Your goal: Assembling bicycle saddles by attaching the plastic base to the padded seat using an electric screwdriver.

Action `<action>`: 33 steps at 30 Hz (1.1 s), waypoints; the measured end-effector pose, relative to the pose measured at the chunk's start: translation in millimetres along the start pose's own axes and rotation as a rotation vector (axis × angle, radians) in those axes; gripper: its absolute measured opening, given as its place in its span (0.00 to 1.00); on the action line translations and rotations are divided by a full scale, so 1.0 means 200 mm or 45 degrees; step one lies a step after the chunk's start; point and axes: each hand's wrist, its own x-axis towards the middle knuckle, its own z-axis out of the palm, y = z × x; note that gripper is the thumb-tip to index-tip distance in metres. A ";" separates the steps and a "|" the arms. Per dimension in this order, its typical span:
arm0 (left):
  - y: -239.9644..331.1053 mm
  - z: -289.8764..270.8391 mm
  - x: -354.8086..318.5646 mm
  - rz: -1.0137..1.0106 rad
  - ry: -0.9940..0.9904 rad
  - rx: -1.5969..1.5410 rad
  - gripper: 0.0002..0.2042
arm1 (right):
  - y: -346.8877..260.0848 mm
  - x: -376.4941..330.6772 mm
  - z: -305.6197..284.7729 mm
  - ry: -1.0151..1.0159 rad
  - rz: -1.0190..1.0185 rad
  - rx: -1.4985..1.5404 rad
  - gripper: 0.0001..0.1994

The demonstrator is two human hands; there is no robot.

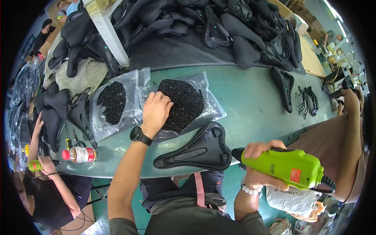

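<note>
My left hand [156, 111], with a black watch on its wrist, reaches into an open clear plastic bag [213, 103]. Its curled fingers touch a heap of small black screw-like pieces [186, 103]; whatever they pinch is hidden. A bright green corded electric screwdriver [288, 164] is gripped in my right hand [260, 166], its black nose pointing left. That nose comes close to the wide end of a black bicycle saddle [196, 150], which lies underside up at the table's near edge. I cannot tell whether the two touch.
A second bag of black pieces [111, 103] lies left, near a drink bottle [80, 154]. Black saddles [213, 31] pile up at the back. One saddle [282, 88] and bent black rails [307, 100] lie right. Co-workers sit at both sides, one holding a green tool [35, 165].
</note>
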 end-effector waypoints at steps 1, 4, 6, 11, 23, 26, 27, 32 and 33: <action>0.00 0.01 -0.01 -0.013 0.011 -0.053 0.06 | 0.01 0.01 0.01 -0.004 -0.008 -0.233 0.58; -0.03 0.03 -0.02 0.147 0.269 -0.066 0.05 | 0.01 0.01 -0.02 -0.024 0.037 -0.236 0.58; -0.03 0.04 -0.01 0.148 0.328 -0.060 0.05 | 0.01 0.01 -0.02 -0.016 0.038 -0.236 0.58; 0.09 -0.06 -0.02 0.008 0.169 -0.121 0.04 | 0.02 0.02 -0.06 -0.037 0.014 -0.189 0.57; 0.62 -0.01 -0.34 0.605 -0.409 -0.558 0.10 | 0.02 0.03 -0.02 -0.030 0.100 0.068 0.42; 0.61 0.00 -0.35 0.615 -0.329 -0.612 0.10 | 0.08 0.03 -0.04 -0.057 0.118 0.114 0.34; 0.61 0.00 -0.35 0.613 -0.329 -0.612 0.10 | 0.09 0.03 -0.05 -0.074 0.147 0.085 0.32; 0.61 0.00 -0.35 0.570 -0.404 -0.616 0.06 | 0.15 0.01 -0.07 -0.030 0.248 0.021 0.27; 0.60 0.01 -0.35 0.566 -0.406 -0.618 0.06 | 0.16 0.01 -0.09 -0.050 0.286 0.000 0.26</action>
